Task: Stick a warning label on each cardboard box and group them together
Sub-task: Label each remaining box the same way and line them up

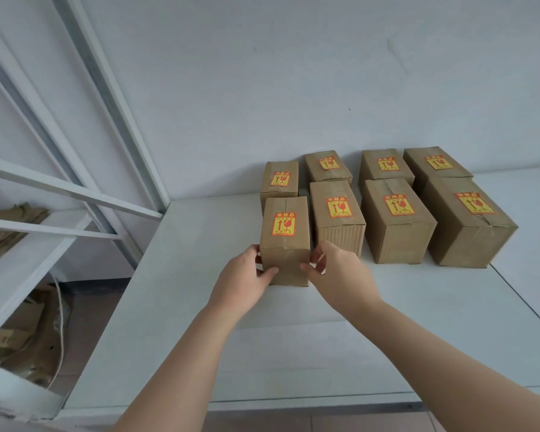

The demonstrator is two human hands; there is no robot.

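A small cardboard box [285,244] stands on the white table [387,338], with a yellow and red warning label [283,224] on its top. My left hand [247,280] grips its near left corner, thumb on the front face. My right hand [337,275] holds its near right corner, thumb on the front, fingers curled along the side. Several other labelled cardboard boxes stand in two rows behind and to the right, the nearest [337,219] right beside the held one.
A white wall runs behind the boxes. To the left stands a white metal shelving frame [75,194] holding flattened cardboard [10,232]. More cardboard and a white cord lie on the floor [44,332] under it. The table's front edge is near me.
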